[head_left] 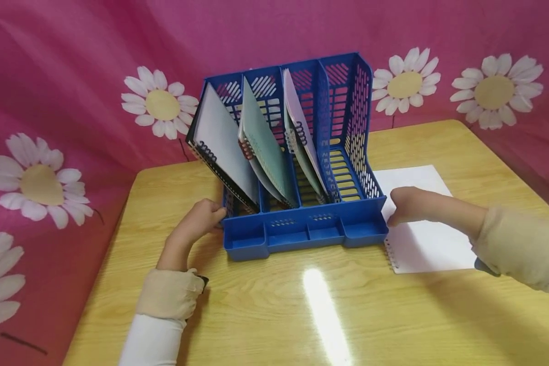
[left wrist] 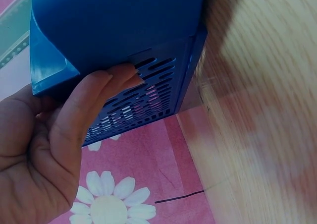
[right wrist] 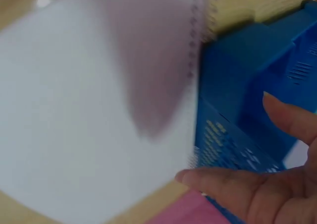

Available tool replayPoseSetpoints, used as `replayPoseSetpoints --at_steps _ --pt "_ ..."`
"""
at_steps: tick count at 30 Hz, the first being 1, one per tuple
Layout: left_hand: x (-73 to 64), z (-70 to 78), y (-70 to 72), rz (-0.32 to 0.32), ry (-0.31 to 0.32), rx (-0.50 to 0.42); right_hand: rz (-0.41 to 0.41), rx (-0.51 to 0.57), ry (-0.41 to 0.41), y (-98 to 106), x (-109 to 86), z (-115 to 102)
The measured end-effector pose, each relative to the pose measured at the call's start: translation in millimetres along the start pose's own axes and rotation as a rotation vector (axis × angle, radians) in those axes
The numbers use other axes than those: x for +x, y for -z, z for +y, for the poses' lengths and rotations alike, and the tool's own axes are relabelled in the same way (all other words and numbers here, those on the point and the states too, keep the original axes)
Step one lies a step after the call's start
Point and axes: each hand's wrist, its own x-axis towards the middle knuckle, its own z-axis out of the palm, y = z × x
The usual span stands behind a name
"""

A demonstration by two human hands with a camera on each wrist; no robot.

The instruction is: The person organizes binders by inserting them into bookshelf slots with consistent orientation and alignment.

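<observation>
A blue file organizer (head_left: 302,223) stands on the table, its upright compartments behind a front tray. My left hand (head_left: 200,221) grips its left front corner; in the left wrist view the thumb side is partly hidden and the fingers (left wrist: 91,100) lie along the slotted outer wall. At the opposite front corner my right hand (head_left: 407,206) holds the organizer, with the thumb (right wrist: 285,116) over the tray side and a finger outside. Spiral notebooks lean inside: a white one with a black edge (head_left: 224,137), a green one (head_left: 265,142) and a pinkish one (head_left: 302,117).
A white spiral notebook (head_left: 432,244) lies flat on the wooden table (head_left: 265,305), beside the organizer and beneath my right hand. The organizer's rightmost compartment (head_left: 345,173) shows its slatted floor. A pink flowered cloth (head_left: 274,30) hangs behind the table.
</observation>
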Motion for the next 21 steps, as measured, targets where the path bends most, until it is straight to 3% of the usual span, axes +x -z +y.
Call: replayPoseSetpoints --at_steps 9,16,21 --pt "-0.9 0.3 -0.1 0.007 0.012 0.013 -0.132 0.104 0.022 -26.9 0.2 17.6" --pt "0.8 0.0 0.1 0.006 0.015 0.003 -0.083 0.032 -0.019 -48.4 3.7 16.5" --pt "1.1 -0.5 0.4 0.006 0.019 0.003 -0.058 -0.039 -0.057 -52.1 5.6 16.9"
